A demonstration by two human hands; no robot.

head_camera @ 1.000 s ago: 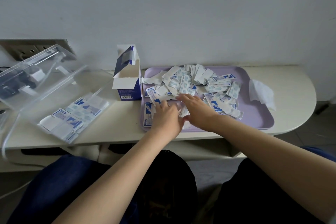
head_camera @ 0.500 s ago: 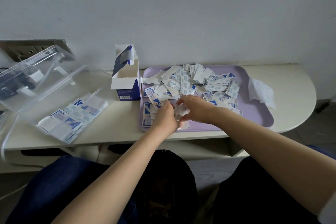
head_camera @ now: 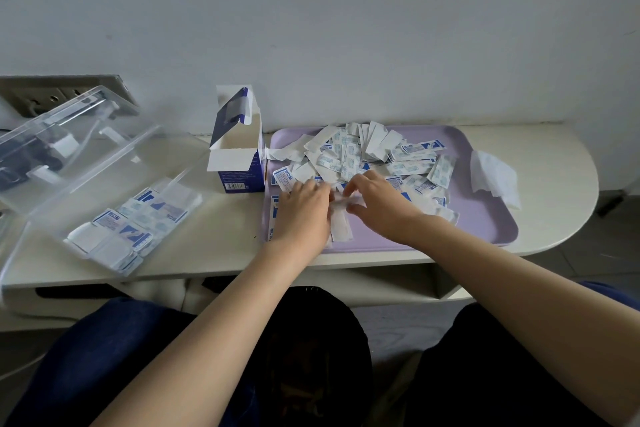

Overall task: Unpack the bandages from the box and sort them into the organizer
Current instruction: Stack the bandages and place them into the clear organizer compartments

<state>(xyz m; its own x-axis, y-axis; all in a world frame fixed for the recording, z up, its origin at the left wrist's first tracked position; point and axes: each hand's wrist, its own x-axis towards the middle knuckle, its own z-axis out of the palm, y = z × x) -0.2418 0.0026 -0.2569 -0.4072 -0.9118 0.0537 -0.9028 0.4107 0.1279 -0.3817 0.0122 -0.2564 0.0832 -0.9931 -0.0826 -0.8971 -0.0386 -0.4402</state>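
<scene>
Plastic on the far left: the clear hinged organizer lies open on the cream table, and a few blue-and-white wrapped bandages are laid flat in its near end. Next along is the blue-and-white cardboard box, upright just beside the tray with its flap up. I can't see any contents inside it.

Now the action. The left hand and right hand are close together at the near edge of the lilac plastic tray. Between them they pinch a small stack of white bandage strips, and it looks like they're squaring it up. Behind them a big loose pile of wrapped bandages covers the tray's far half. A crumpled white tissue sits at the right rim.

So we're mid-sort, gathering like with like. The next move calls for a firm one-handed hold on that stack, then a carry left past the box into the organizer. The strips are thin and slippery, and a loose grip could fan them out.
</scene>
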